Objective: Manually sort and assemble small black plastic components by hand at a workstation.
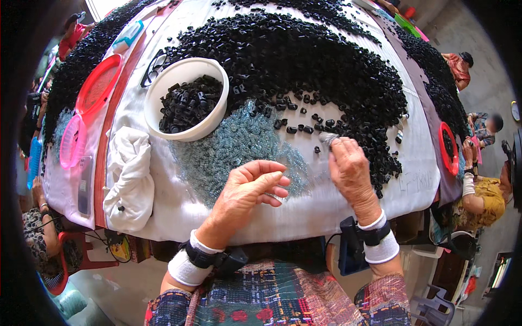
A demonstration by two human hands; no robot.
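Observation:
My left hand (pixel 251 186) hovers over the near edge of a pile of small silvery-blue coils that look like springs (pixel 234 146). Its fingers are curled, with the thumb drawn in toward the index finger; whether anything sits between them is too small to tell. My right hand (pixel 349 167) is closed, fingertips down, on a blurred grey piece (pixel 328 139) whose kind I cannot make out. Just beyond it lie loose small black plastic caps (pixel 308 130), in front of a large heap of black caps (pixel 304 54).
A white bowl (pixel 220 114) of black pieces stands left, with eyeglasses (pixel 155 68) beside it. A bundled white cloth (pixel 129 168) lies at the left edge. Red baskets (pixel 80 103) (pixel 449 146) rest on both side tables, where other people (pixel 484 193) sit.

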